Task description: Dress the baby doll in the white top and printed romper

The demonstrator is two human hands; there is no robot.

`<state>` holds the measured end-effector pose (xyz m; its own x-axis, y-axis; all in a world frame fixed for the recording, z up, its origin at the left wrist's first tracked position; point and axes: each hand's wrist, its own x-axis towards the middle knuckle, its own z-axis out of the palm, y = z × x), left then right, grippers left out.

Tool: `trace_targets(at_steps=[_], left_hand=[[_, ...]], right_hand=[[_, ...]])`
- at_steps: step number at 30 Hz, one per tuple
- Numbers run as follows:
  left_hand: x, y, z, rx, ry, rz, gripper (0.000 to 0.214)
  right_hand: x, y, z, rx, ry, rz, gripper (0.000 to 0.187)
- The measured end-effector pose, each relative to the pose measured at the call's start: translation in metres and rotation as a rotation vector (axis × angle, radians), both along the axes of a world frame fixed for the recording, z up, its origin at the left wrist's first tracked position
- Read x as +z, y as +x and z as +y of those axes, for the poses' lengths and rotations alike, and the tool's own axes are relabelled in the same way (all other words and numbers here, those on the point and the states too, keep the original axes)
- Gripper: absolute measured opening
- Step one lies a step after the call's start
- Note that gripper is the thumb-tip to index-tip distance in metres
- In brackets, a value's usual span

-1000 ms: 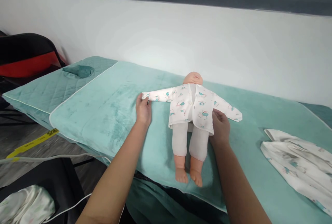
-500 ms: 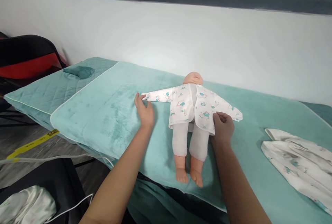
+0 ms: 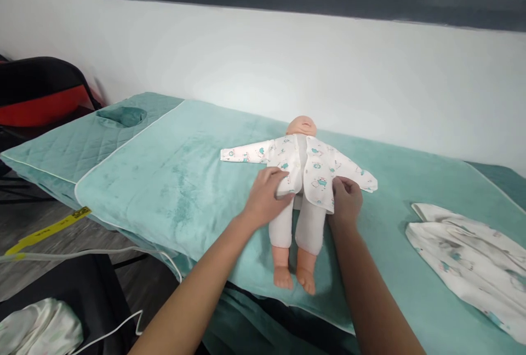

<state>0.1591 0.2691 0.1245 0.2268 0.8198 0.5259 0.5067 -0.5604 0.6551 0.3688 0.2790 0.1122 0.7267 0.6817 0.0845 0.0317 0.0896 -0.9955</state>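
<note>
A baby doll [image 3: 303, 124] lies on its back on the green bed cover, bare feet toward me. It wears a white, printed baby jacket [image 3: 321, 164] over a white cloth body, the front unfastened and both sleeves spread out. My left hand [image 3: 265, 196] rests on the jacket's lower left side, fingers and thumb apart. At the opposite side edge, my right hand [image 3: 347, 199] has its fingertips pinched on the jacket's hem. The doll's hands are hidden in the sleeves.
Folded printed baby clothing [image 3: 472, 262] lies on the bed [image 3: 172, 179] at right. On the left, a black chair seat [image 3: 94, 278] bears more crumpled cloth [image 3: 41, 325]. A white cable [image 3: 123, 249] and yellow tag [image 3: 49, 229] hang there. A wall stands behind.
My left hand has left the sleeve's cuff and come right and down onto the jacket's side. My right hand stays at the other edge. The view has shifted slightly.
</note>
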Motion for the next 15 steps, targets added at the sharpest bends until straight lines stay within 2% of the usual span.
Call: trace_targets(at_steps=[3,7,11,15], left_hand=[[0.008,0.015,-0.014,0.064,-0.038,0.165,0.048],[0.020,0.024,-0.016,0.173,-0.039,0.290,0.024],[0.030,0.034,-0.011,0.187,0.027,0.156,0.020],[0.031,0.046,-0.012,0.095,0.090,0.109,0.020]], right_hand=[[-0.002,0.001,0.000,0.016,0.022,0.048,0.025],[-0.004,0.001,0.001,0.039,0.038,0.083,0.023],[-0.006,0.001,0.003,0.044,0.071,0.107,0.023],[-0.006,0.001,0.003,0.052,0.081,0.113,0.024]])
